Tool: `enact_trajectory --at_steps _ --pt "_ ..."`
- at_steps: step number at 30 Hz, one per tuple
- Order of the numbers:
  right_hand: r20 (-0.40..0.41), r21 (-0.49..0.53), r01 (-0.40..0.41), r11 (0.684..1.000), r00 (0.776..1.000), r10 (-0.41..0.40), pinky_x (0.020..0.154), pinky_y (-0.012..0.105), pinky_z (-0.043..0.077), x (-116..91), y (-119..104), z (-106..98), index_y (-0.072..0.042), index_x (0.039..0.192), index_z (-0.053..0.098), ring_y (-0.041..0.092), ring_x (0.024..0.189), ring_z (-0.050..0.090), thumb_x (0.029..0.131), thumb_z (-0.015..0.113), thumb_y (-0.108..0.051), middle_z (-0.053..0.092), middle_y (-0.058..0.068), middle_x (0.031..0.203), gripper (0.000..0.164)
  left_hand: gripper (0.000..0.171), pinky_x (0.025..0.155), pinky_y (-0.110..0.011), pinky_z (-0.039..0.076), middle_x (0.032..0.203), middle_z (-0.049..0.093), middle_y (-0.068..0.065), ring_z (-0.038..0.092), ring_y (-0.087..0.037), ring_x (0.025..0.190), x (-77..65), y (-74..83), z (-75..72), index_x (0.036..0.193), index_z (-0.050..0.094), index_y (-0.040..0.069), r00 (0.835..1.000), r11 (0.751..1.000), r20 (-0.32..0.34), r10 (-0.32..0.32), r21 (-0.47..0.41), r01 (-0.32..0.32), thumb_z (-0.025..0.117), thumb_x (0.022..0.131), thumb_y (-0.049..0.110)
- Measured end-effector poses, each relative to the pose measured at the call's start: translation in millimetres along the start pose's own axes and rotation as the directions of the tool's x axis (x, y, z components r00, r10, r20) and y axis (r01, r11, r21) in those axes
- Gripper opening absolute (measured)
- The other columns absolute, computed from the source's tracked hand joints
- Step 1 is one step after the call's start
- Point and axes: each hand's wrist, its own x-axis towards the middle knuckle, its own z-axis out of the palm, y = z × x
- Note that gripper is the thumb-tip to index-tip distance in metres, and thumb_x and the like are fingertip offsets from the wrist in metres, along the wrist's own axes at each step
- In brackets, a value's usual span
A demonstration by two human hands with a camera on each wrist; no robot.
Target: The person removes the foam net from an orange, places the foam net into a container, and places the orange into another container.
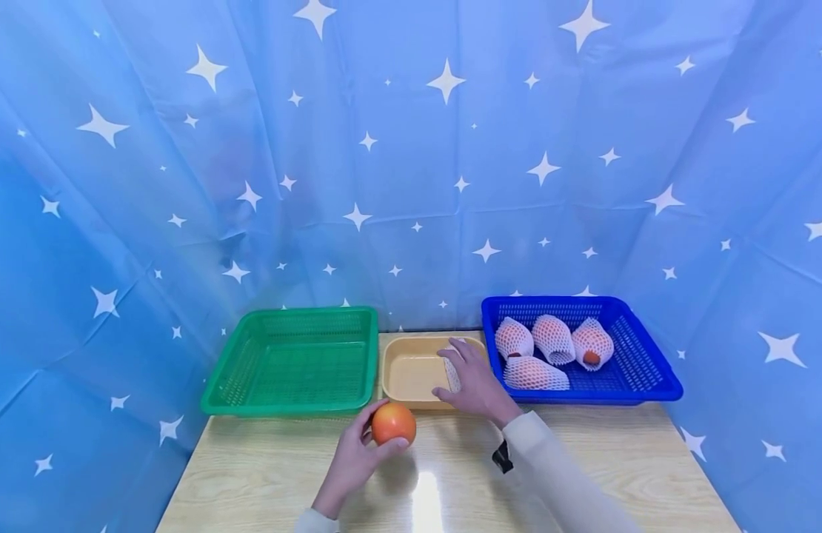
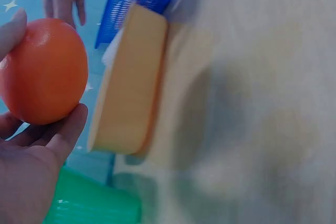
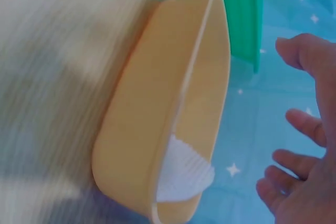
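Note:
My left hand [image 1: 358, 451] holds a round, smooth orange [image 1: 394, 425] between thumb and fingers, above the table in front of the beige tray. The left wrist view shows the orange [image 2: 44, 72] up close. My right hand [image 1: 474, 381] is over the right end of the beige tray [image 1: 411, 400], holding nothing, its fingers spread and loosely bent. A white foam net sleeve [image 1: 453, 370] lies in that end of the tray, partly hidden by the hand in the head view. In the right wrist view, the sleeve [image 3: 184, 174] shows inside the tray, apart from the fingers.
To the left stands a green basket [image 1: 289, 407]. A blue basket [image 1: 640, 366] on the right holds several fruits [image 1: 554, 339] in foam nets. All stand on a wooden table [image 1: 264, 474] before a blue star-patterned curtain [image 1: 411, 163].

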Motion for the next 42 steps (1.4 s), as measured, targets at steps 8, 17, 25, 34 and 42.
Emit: enact_trajectory --at_steps 8,17,25,34,42 --pt "0.016 0.050 0.058 0.997 0.998 -0.059 0.118 0.060 0.039 -7 -17 10 -0.017 0.147 0.053 0.037 0.151 0.035 0.085 0.081 -0.044 0.036 0.013 0.164 0.073 0.077 0.102 -0.040 0.057 0.146 0.056 -0.007 0.063 -0.028 0.123 16.3 19.2 -30.6 0.146 0.053 0.027 0.997 1.000 -0.074 0.024 0.016 -0.023 0.089 0.079 0.036" --pt "-0.008 0.075 0.173 0.982 0.985 -0.173 0.117 0.055 0.042 -7 -43 28 -0.015 0.146 0.053 0.033 0.148 0.041 0.088 0.079 -0.040 0.041 0.010 0.162 0.069 0.076 0.095 -0.037 0.057 0.144 0.056 -0.011 0.063 -0.029 0.116 42.5 37.9 -76.0 0.144 0.054 0.028 0.987 0.990 -0.150 0.065 0.136 -0.045 0.091 0.078 0.035" --pt "-0.022 0.059 0.253 0.966 0.967 -0.252 0.113 0.052 0.047 -4 -69 47 -0.014 0.143 0.056 0.032 0.144 0.047 0.087 0.080 -0.035 0.045 0.011 0.159 0.065 0.077 0.087 -0.037 0.057 0.145 0.051 -0.013 0.060 -0.035 0.118 72.1 44.0 -108.8 0.149 0.047 0.025 0.989 0.972 -0.132 0.065 0.232 -0.033 0.086 0.083 0.039" --pt "-0.007 0.008 0.300 0.954 0.954 -0.300 0.116 0.043 0.047 5 -91 73 -0.016 0.145 0.056 0.024 0.144 0.049 0.090 0.076 -0.034 0.046 0.004 0.160 0.061 0.083 0.090 -0.046 0.057 0.144 0.052 -0.017 0.059 -0.037 0.120 104.9 44.3 -124.7 0.152 0.043 0.017 0.993 0.952 -0.115 0.034 0.307 0.002 0.084 0.085 0.041" --pt "-0.013 -0.096 0.360 0.928 0.932 -0.362 0.117 0.038 0.045 10 -102 90 -0.019 0.142 0.059 0.020 0.143 0.051 0.093 0.076 -0.033 0.053 0.001 0.154 0.054 0.082 0.094 -0.052 0.056 0.144 0.053 -0.019 0.059 -0.038 0.121 136.0 44.8 -128.1 0.153 0.041 0.012 0.997 0.921 -0.077 0.023 0.390 0.009 0.080 0.087 0.043"
